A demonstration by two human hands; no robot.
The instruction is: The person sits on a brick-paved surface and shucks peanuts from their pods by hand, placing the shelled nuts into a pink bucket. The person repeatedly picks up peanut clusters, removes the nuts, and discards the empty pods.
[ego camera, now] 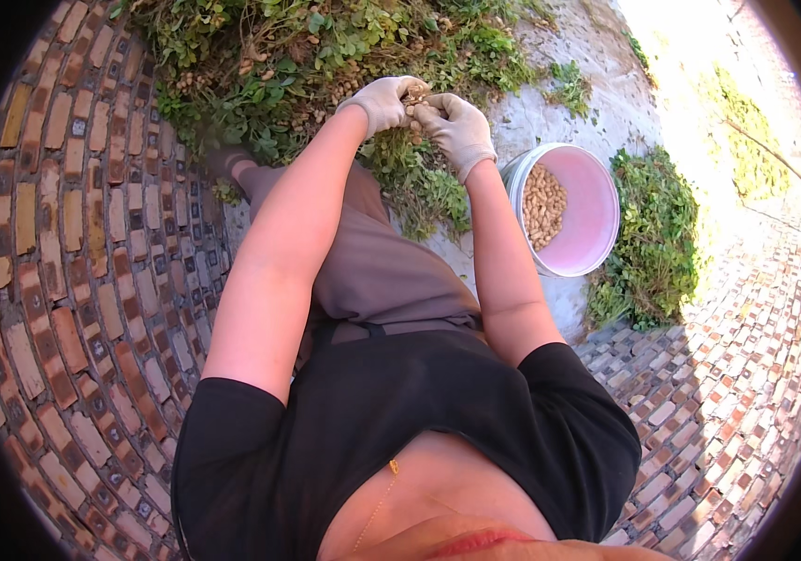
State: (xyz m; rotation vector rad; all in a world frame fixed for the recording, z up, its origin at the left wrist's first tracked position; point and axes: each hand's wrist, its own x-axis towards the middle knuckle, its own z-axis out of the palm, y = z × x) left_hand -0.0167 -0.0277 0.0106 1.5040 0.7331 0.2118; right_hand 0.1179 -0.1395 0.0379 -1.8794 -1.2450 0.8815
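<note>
Both hands wear pale knit gloves and meet over the near edge of a heap of uprooted peanut plants (288, 63). My left hand (383, 104) is closed around a cluster of peanut pods (414, 102). Against the same cluster, my right hand (456, 126) has its thumb and fingers bent onto the pods. Stems and leaves (418, 182) lie below the hands. To the right of my right forearm is a white plastic bucket (600, 210), its mouth tilted towards me, with loose peanuts (544, 207) inside.
A pale sheet (537, 116) lies under the heap and the bucket. Another pile of green plants (656, 238) is just right of the bucket. Brick paving (92, 280) spreads on the left and lower right. A brown-trousered leg (386, 266) extends towards the heap.
</note>
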